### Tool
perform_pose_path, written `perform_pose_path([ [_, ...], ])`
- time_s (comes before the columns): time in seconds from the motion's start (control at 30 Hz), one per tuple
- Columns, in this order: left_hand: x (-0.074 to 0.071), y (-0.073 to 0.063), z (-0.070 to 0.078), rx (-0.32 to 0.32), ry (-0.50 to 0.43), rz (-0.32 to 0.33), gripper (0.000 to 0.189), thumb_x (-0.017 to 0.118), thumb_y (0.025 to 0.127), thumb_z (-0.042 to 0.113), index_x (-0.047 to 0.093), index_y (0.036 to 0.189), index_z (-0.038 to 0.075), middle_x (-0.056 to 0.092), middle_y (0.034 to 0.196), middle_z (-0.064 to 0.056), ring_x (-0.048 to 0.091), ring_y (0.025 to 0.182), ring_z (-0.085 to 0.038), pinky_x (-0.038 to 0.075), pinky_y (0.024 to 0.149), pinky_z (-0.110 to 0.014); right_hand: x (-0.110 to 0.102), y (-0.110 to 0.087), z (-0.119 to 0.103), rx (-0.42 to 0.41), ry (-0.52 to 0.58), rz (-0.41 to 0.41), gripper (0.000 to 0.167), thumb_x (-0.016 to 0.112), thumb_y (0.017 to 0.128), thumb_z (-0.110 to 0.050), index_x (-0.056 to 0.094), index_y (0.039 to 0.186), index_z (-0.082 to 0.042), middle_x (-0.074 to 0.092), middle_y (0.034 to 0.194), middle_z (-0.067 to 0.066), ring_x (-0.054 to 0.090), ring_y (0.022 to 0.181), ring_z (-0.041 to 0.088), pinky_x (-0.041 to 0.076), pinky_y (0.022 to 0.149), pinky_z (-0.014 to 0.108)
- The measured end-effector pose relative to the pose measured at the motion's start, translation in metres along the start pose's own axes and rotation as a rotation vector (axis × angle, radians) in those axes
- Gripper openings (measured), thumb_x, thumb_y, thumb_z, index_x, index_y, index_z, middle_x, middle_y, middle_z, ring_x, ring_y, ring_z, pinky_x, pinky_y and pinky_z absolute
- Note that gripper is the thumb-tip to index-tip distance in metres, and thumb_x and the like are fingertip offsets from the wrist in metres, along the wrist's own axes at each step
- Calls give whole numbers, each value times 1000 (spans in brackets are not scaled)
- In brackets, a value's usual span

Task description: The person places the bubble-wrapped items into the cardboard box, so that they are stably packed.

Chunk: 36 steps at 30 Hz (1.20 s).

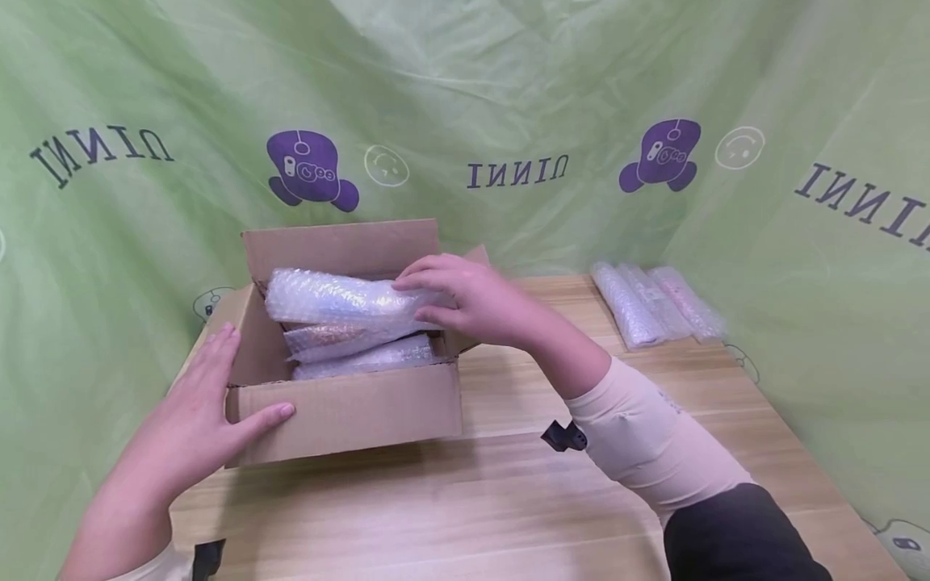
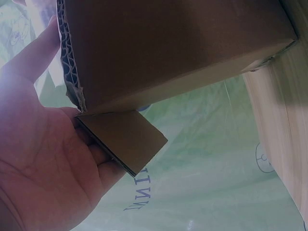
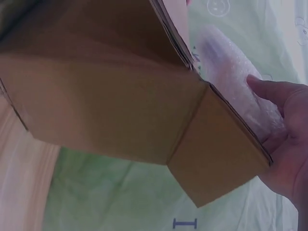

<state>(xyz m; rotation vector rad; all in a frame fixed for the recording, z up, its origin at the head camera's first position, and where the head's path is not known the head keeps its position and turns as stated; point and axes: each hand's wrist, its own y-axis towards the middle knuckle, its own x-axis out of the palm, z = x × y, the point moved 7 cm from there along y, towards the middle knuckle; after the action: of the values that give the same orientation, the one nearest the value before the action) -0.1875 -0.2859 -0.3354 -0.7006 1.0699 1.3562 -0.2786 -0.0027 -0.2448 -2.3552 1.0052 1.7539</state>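
Note:
A cardboard box (image 1: 349, 415) with its flaps spread stands at the left of the table. My right hand (image 1: 479, 303) grips the right end of a bubble-wrapped package (image 1: 327, 297), thumb on the near side and fingers over the top. That package lies crosswise at the box's opening, above two more bubble-wrapped packages, one with a reddish tint (image 1: 334, 337) and a pale one (image 1: 378, 355). My left hand (image 1: 192, 420) rests at the box's front left corner, fingers extended along the left flap (image 2: 122, 137) and thumb over the front flap. What is inside the upper package is blurred by the wrap.
Several bubble-wrapped packages (image 1: 632, 307) lie side by side at the table's back right. Behind the wooden table (image 1: 508, 500) hangs a green printed curtain (image 1: 523, 97), close to the box's rear flap (image 1: 341, 246).

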Motion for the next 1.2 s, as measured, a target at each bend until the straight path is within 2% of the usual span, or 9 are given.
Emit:
perform_pose_path([
  [0.2,-1,0,0,-2,3,-5,114,67,85,58,-5,158,10,-6,165,-8,-3,152,-36,0,122,-55,11,1,-7,-44,-35,-36,37,67,94,-17,64,130,-13,60,132,0,51,126,14,39,109,27],
  [0.6,-1,0,-1,1,13,9,114,68,85,59,-4,158,10,-5,166,-9,-1,152,-36,2,122,-56,23,9,-19,-89,-99,-55,36,68,93,-17,65,129,-12,61,132,1,50,128,16,37,112,28],
  [0.7,-1,0,0,3,13,9,114,68,85,59,-3,158,9,-5,166,-9,-1,152,-36,2,122,-56,28,11,-18,-79,-110,-75,36,67,94,-18,64,129,-13,61,133,0,50,128,16,37,112,28],
  [0.9,0,1,1,-5,9,0,114,67,85,61,-3,158,10,-5,166,-7,-1,152,-35,4,121,-57,37,10,-13,-32,-148,-174,45,69,93,-28,59,135,-14,54,139,1,44,133,18,34,114,30],
  [0.97,0,1,0,-8,8,-1,114,67,84,61,-3,158,11,-5,166,-7,-1,152,-35,5,121,-58,35,9,-11,-17,-146,-170,48,69,93,-31,59,136,-14,53,141,2,42,134,19,33,115,31],
  [1.2,0,0,-1,-13,3,3,114,67,84,61,-4,158,12,-5,166,-5,-2,153,-33,5,121,-58,13,4,-4,0,-92,-66,43,68,94,-30,61,133,-13,55,139,5,44,133,20,34,114,34],
])
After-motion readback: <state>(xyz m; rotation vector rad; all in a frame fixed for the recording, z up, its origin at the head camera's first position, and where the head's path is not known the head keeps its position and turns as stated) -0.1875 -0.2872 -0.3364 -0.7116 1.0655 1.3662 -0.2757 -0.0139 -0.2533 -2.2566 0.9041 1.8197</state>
